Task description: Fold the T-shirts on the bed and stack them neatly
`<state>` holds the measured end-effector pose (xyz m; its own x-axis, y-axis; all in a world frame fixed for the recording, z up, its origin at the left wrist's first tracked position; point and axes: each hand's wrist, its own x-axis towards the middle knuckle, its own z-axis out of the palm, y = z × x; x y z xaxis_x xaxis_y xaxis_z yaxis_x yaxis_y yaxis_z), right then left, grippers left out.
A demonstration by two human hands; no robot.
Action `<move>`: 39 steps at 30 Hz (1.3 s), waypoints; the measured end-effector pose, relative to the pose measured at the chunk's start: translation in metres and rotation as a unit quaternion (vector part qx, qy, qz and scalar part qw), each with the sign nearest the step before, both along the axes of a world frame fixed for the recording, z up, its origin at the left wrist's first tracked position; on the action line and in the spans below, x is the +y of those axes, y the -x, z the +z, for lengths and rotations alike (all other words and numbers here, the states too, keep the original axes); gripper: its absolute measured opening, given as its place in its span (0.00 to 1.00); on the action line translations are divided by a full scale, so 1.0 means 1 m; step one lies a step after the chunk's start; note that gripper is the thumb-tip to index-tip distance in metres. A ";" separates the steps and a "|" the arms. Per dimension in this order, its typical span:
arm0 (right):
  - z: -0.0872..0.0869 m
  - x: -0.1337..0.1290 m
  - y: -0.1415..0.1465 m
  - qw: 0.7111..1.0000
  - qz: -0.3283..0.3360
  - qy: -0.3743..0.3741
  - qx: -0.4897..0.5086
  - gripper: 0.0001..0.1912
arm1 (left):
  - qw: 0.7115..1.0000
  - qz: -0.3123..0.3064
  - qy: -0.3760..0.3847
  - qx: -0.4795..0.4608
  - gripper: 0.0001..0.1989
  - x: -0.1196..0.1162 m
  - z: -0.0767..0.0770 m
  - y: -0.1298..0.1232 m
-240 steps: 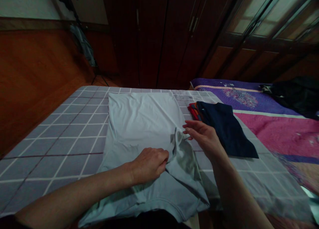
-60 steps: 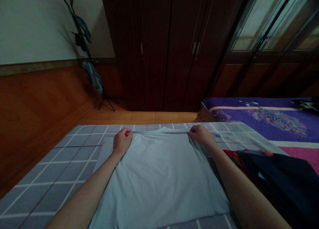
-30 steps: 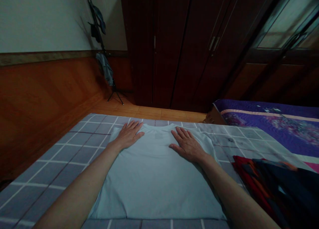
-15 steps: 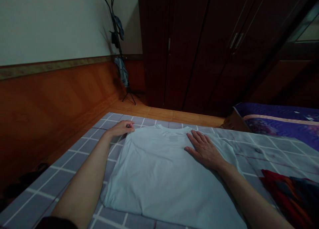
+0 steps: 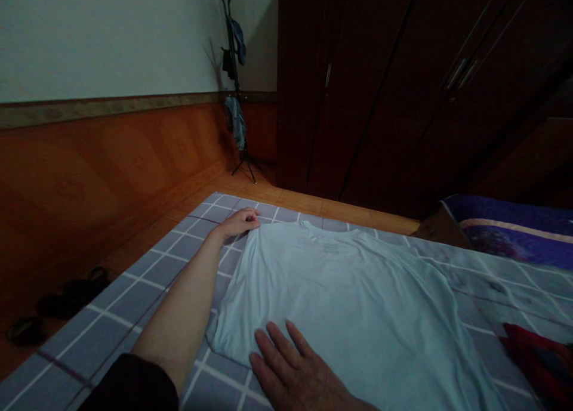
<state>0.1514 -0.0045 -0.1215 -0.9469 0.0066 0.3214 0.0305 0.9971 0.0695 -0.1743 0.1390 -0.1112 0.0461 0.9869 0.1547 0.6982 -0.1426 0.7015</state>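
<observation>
A pale blue T-shirt lies spread on a grey checked cloth, its neckline towards the far edge. At the shirt's far left corner, my left hand pinches the fabric at the shoulder between thumb and fingers. My right hand is near the shirt's lower left edge, fingers stretched out and palm down. Whether its palm presses on the fabric or hovers just above cannot be told.
The checked cloth covers the surface under the shirt. Red and dark folded fabric lies at the right. Beyond stand a coat rack, a dark wardrobe and a purple-covered bed. Dark footwear is on the floor at left.
My right hand has moved from the shirt's upper right, by the neckline, down to its lower left. My left hand keeps its pinch at the shoulder. The view has shifted left.
</observation>
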 end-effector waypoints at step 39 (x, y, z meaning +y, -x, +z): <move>0.035 -0.036 -0.025 0.968 -0.128 0.201 -0.073 0.35 | 0.979 0.121 -0.150 0.064 0.16 -0.099 0.019 -0.059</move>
<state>0.1759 -0.0400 -0.0862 -0.9329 0.3439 0.1069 0.2991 0.9053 -0.3015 -0.1152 0.0404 -0.0919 -0.1461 0.8820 0.4479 0.8169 -0.1478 0.5575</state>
